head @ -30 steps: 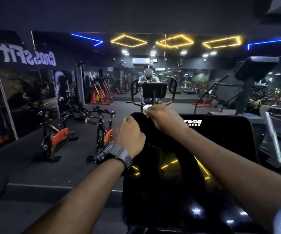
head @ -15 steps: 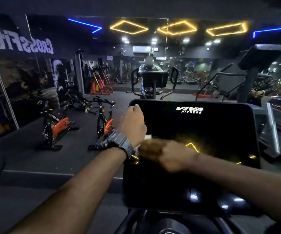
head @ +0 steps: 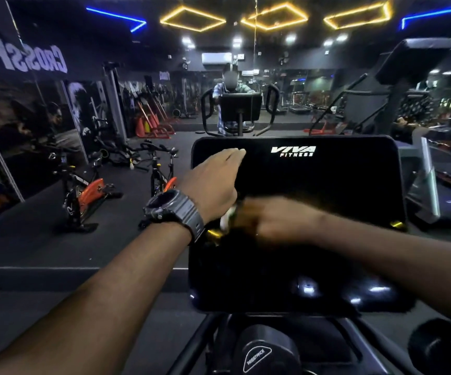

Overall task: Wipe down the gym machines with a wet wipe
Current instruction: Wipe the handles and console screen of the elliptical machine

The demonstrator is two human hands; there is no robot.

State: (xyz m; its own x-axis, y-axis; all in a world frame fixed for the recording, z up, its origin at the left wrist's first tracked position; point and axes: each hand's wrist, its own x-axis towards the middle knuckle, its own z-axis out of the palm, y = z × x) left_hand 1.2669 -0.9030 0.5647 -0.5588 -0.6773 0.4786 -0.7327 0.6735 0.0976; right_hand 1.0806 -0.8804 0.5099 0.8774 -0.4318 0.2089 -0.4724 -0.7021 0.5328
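The machine's black console screen (head: 327, 190), marked VIVA FITNESS, fills the middle of the head view. My left hand (head: 213, 180), with a dark watch on its wrist, lies on the screen's upper left part, fingers stretched toward the top edge. My right hand (head: 267, 220) is motion-blurred at the screen's left middle, just below the left hand. It grips a white wet wipe (head: 224, 219) and presses it against the glass. Only a small bit of the wipe shows past the knuckles.
A round resistance knob (head: 259, 353) and black frame tubes sit below the console. Two orange spin bikes (head: 83, 193) stand on the floor to the left. A treadmill (head: 435, 171) is close on the right. A mirror wall ahead reflects the machine and a person.
My right hand slid the wipe from the console's top edge down to its left middle. My left hand's fingers went from curled at the corner to stretched out on the screen.
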